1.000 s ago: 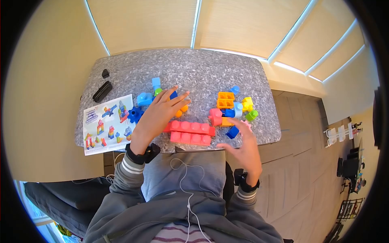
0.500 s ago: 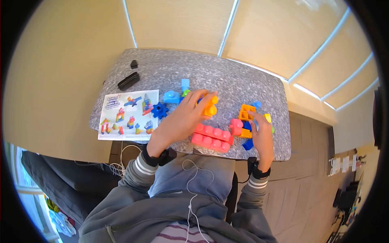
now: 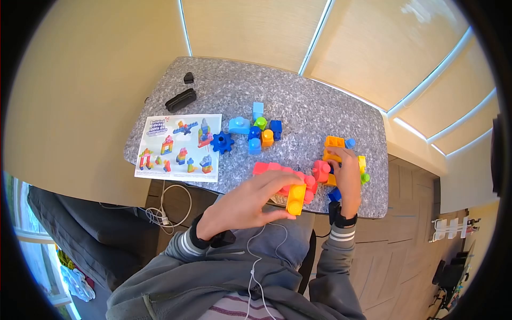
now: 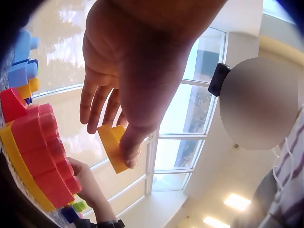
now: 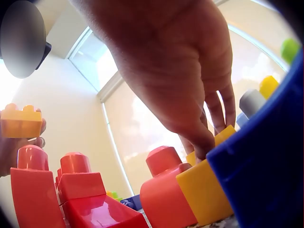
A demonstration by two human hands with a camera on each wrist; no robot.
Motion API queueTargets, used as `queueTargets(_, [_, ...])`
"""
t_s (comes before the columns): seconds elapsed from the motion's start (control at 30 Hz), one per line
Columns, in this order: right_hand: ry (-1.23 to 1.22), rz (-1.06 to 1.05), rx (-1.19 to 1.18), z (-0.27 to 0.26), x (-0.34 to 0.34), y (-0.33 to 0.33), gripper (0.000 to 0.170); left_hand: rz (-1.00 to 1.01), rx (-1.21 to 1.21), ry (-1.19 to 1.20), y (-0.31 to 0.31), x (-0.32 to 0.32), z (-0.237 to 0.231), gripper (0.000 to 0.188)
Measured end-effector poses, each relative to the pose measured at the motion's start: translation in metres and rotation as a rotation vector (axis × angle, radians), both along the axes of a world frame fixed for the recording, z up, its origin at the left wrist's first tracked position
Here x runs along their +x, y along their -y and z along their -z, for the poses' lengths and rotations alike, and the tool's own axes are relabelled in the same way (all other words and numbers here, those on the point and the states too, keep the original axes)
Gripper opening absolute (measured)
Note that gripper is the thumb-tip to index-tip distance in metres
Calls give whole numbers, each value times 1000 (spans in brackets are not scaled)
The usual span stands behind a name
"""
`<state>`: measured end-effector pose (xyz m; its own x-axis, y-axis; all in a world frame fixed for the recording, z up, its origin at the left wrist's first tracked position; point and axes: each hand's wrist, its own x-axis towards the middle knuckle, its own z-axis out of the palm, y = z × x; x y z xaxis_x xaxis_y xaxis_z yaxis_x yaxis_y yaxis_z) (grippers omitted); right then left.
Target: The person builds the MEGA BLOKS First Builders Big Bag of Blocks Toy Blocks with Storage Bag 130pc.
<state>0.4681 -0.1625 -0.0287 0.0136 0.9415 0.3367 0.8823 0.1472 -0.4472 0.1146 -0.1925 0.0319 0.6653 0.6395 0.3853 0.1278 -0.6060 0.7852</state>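
Note:
In the head view my left hand (image 3: 250, 200) pinches a yellow-orange building block (image 3: 295, 200) between thumb and fingers, raised over the table's front edge. The left wrist view shows that block (image 4: 111, 149) from below. My right hand (image 3: 349, 178) reaches down into the right-hand group of blocks, its thumb and fingertips on an orange block (image 3: 332, 155). In the right wrist view the fingers partly hide this block. Beside it stand a rounded red block (image 3: 321, 170) and a dark blue block (image 3: 334, 194). A row of red blocks (image 3: 261, 168) lies partly behind my left hand.
A picture sheet (image 3: 178, 149) lies at the left, a dark blue gear piece (image 3: 222, 142) at its edge. Several blue, green and orange blocks (image 3: 261, 123) are clustered mid-table. A black case (image 3: 181, 100) sits farther back. The speckled table (image 3: 224, 80) has a wall behind it.
My left hand has lifted the yellow-orange block from the middle cluster and brought it toward the front edge. My right hand has moved in onto the right-hand blocks. The head view has shifted.

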Motion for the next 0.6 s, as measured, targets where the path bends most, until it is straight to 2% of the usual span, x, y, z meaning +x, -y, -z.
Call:
queueTargets(0.1, [0, -13, 130, 9, 8, -2, 44, 29, 63, 13, 0, -2, 5, 84])
queueTargets(0.17, [-40, 38, 194, -10, -8, 4, 41, 37, 62, 17, 1, -4, 3, 86])
queueTargets(0.23, [-78, 93, 259, -25, -18, 12, 39, -8, -138, -3, 1, -8, -8, 92])
queueTargets(0.3, [-385, 110, 227, -29, -21, 20, 35, -46, -139, 31, -4, -13, -10, 95])
queueTargets(0.33, [-385, 118, 224, -26, -15, 25, 35, -87, -138, 65, -6, -16, -11, 97])
queueTargets(0.4, [-843, -12, 85, -18, 0, 38, 36, -107, -81, 47, -11, -23, -11, 92])
queueTargets(0.43, [-843, 3, 85, -17, -1, 46, 36, -115, -26, 22, -13, -26, -8, 88])
queueTargets(0.5, [-1357, -67, 28, -18, -9, 61, 44, -127, 28, 1, -15, -23, -5, 79])
queueTargets(0.53, [-1357, -57, 32, -18, -13, 67, 44, -118, 25, 1, -16, -20, -4, 79])
queueTargets(0.6, [-1411, -202, 41, -17, -21, 79, 52, -95, 60, -37, -17, -15, 1, 79])
